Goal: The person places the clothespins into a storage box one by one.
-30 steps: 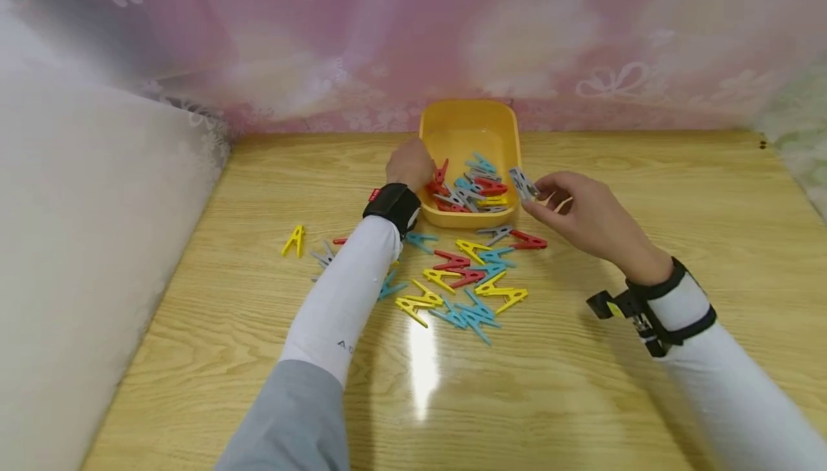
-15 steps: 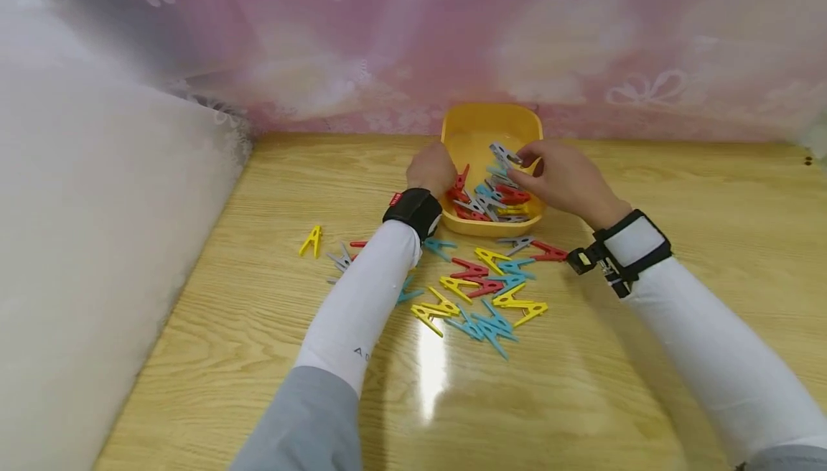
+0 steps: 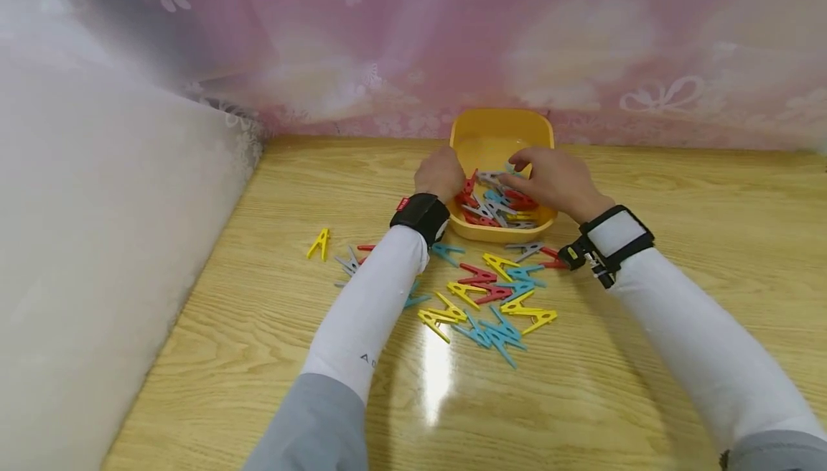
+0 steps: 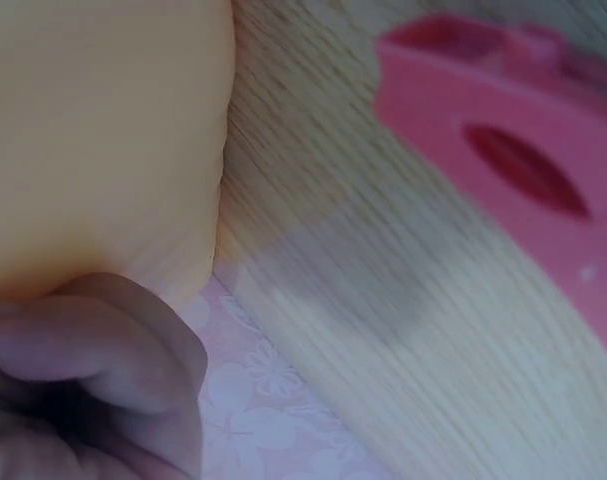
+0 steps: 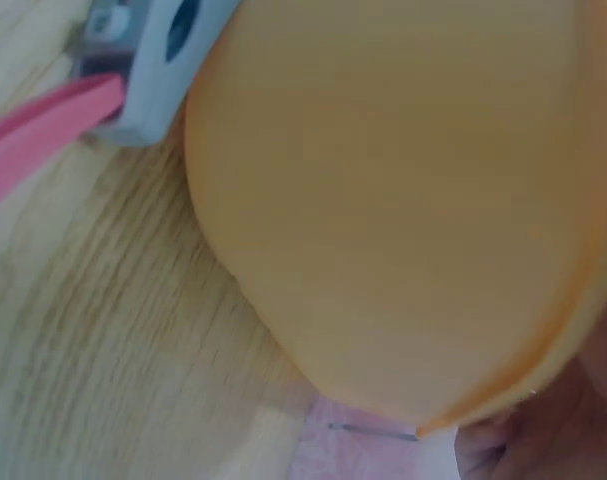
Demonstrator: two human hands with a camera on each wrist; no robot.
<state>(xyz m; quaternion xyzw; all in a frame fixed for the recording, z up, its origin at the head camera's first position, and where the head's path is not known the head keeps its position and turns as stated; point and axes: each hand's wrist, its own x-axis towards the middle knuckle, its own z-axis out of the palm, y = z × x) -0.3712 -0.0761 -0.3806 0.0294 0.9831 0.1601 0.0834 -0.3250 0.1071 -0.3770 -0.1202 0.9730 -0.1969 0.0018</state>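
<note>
A yellow plastic basket (image 3: 500,235) stands at the back of the table, holding several red, grey, blue and yellow clothespins. My left hand (image 3: 441,173) grips its left rim with curled fingers, close beside a red clothespin (image 3: 469,185) inside. Over the right part of the basket reaches my right hand (image 3: 557,178), thumb and fingers spread apart. A grey clothespin (image 3: 488,178) lies on the pile just off the thumb tip. In the left wrist view my curled fingers (image 4: 113,350) sit against the basket wall; in the right wrist view my fingers (image 5: 543,435) show beyond the rim.
In front of the basket, several loose clothespins lie scattered, among them a blue one (image 3: 500,338) and a yellow one (image 3: 539,319). A lone yellow clothespin (image 3: 319,243) lies farther left. A pink floral cloth (image 3: 413,54) hangs behind the table; a white surface (image 3: 116,241) borders the left.
My right hand has carried a grey clothespin from beside the basket to over it and let go; the clothespin now lies on the pile. The left hand has stayed at the rim.
</note>
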